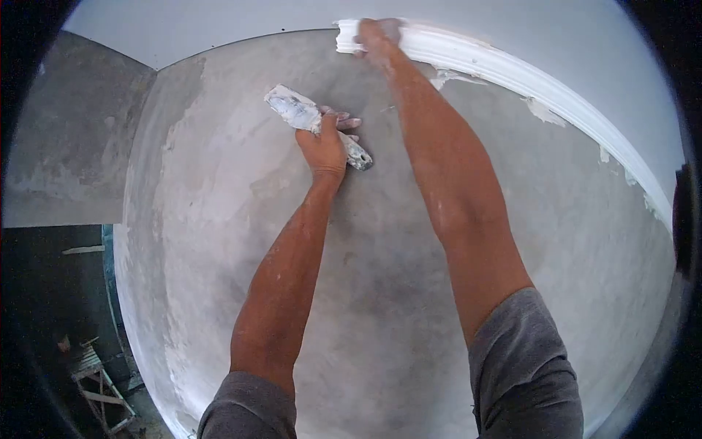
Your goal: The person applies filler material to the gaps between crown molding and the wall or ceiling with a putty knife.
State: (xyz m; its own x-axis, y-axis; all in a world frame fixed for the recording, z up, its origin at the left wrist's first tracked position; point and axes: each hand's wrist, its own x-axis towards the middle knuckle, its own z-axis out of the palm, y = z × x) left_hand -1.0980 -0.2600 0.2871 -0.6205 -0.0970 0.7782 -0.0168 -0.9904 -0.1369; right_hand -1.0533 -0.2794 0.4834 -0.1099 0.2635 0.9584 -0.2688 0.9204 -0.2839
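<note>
Left hand clenched round a plaster-caked trowel — blade jutting up-left of the fingers. Right hand gripping the white cornice end — grey wall behind.

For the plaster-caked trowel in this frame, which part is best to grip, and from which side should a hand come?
Grip the trowel at its handle, the narrow end toward lower right, coming from below. The left hand already wraps that part, leaving the wide, plaster-loaded blade free at upper left. The blade looks wet and messy, so probably a poor hold. The right hand presses the white cornice.
</note>
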